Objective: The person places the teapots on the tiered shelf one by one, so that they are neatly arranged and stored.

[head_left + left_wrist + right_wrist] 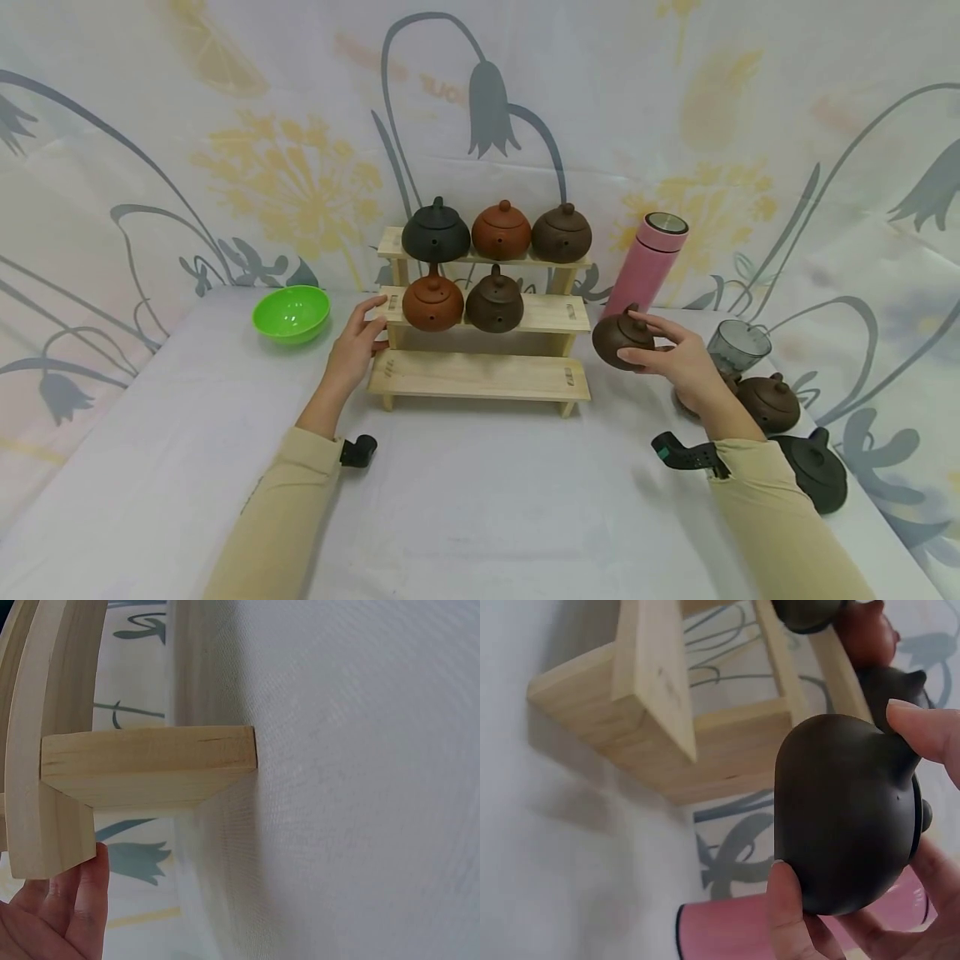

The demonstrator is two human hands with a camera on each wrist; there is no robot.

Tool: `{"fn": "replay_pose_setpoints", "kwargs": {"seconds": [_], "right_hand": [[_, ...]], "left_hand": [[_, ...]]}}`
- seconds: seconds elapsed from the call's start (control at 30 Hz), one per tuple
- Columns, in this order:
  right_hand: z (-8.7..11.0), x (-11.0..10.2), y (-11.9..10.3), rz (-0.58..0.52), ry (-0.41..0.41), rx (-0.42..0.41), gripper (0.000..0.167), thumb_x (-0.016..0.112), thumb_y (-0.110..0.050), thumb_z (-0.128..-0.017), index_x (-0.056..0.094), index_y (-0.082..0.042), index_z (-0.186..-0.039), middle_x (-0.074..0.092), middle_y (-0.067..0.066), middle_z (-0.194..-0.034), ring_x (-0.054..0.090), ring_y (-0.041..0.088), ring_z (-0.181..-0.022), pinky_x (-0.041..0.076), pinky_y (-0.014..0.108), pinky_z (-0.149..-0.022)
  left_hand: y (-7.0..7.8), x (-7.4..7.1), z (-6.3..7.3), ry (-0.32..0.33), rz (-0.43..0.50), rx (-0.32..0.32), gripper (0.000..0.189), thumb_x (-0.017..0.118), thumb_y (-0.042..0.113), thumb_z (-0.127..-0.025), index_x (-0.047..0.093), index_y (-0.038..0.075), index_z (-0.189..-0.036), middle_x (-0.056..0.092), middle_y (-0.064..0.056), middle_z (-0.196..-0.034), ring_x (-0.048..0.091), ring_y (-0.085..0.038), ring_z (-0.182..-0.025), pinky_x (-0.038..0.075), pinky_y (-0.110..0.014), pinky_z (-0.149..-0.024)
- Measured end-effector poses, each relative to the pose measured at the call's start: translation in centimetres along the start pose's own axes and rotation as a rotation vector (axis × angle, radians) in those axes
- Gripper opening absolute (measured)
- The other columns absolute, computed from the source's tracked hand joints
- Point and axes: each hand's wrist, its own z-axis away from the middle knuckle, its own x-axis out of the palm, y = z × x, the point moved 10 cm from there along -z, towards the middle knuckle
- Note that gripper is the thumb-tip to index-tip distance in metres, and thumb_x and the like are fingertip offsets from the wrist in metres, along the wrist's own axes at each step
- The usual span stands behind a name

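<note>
**Held teapot [621, 340] beside a three-tier wooden stand [480, 375]**

Head view: The right hand [686, 367] pinches the dark brown held teapot, which lies off its fingertips, between the hand and the stand's right end. Beyond those fingertips leans a pink flask [645, 267]. The left hand [356, 346] meets the left end of the middle shelf [551, 313]; to its right, two teapots [433, 304] stand on that shelf and three more on the shelf above. The step in hand is judged to be placing teapots on the stand. The next move would call for shifting the held teapot leftward onto the middle shelf's bare right part, clear of its neighbour.

Left wrist view: A shelf board partly hides the fingers [91, 904]; whether they close on the wood cannot be told.

Right wrist view: Digits grip opposite sides of the held teapot, its flat base facing the stand.
</note>
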Motion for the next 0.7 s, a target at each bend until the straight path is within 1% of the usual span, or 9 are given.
{"fn": "replay_pose_setpoints", "kwargs": {"seconds": [0.13, 0.33, 0.47, 0.7], "right_hand": [[0.3, 0.2, -1.5, 0.026, -0.005, -0.027, 0.071, 0.073, -0.018, -0.082, 0.038, -0.009, -0.143, 0.029, 0.020, -0.139, 0.051, 0.011, -0.088, 0.054, 0.025, -0.072], [0.3, 1.1, -3.8, 0.074, -0.018, -0.072, 0.066, 0.076, -0.021, -0.079, 0.047, -0.013, -0.138, 0.036, 0.011, -0.135, 0.054, 0.015, -0.089, 0.052, 0.024, -0.070], [0.1, 2.0, -4.9, 0.083, -0.037, -0.088, 0.064, 0.077, -0.018, -0.077, 0.050, -0.013, -0.135, 0.043, 0.007, -0.125, 0.051, 0.018, -0.091, 0.051, 0.024, -0.071], [-1.0, 4.0, -5.9, 0.087, -0.093, -0.102, 0.066, 0.079, -0.017, -0.075, 0.051, -0.012, -0.134, 0.061, 0.014, -0.101, 0.058, 0.016, -0.090, 0.050, 0.026, -0.073]], "left_hand": [[0.0, 0.0, 0.0, -0.001, 0.000, 0.007, 0.045, 0.035, 0.040, -0.100, 0.031, 0.028, -0.144, 0.044, -0.018, -0.133, 0.054, -0.038, -0.111, 0.039, -0.047, -0.098], [0.1, -0.1, 0.1, 0.001, 0.006, 0.013, 0.045, 0.035, 0.039, -0.101, 0.031, 0.027, -0.144, 0.045, -0.019, -0.132, 0.054, -0.039, -0.110, 0.040, -0.046, -0.098], [0.2, -0.1, 0.1, 0.002, 0.013, 0.010, 0.045, 0.035, 0.038, -0.101, 0.031, 0.027, -0.144, 0.044, -0.019, -0.132, 0.054, -0.039, -0.111, 0.040, -0.045, -0.098], [0.2, 0.0, 0.1, 0.002, 0.014, 0.006, 0.045, 0.035, 0.038, -0.100, 0.031, 0.028, -0.144, 0.044, -0.019, -0.133, 0.054, -0.038, -0.110, 0.040, -0.045, -0.097]]}}
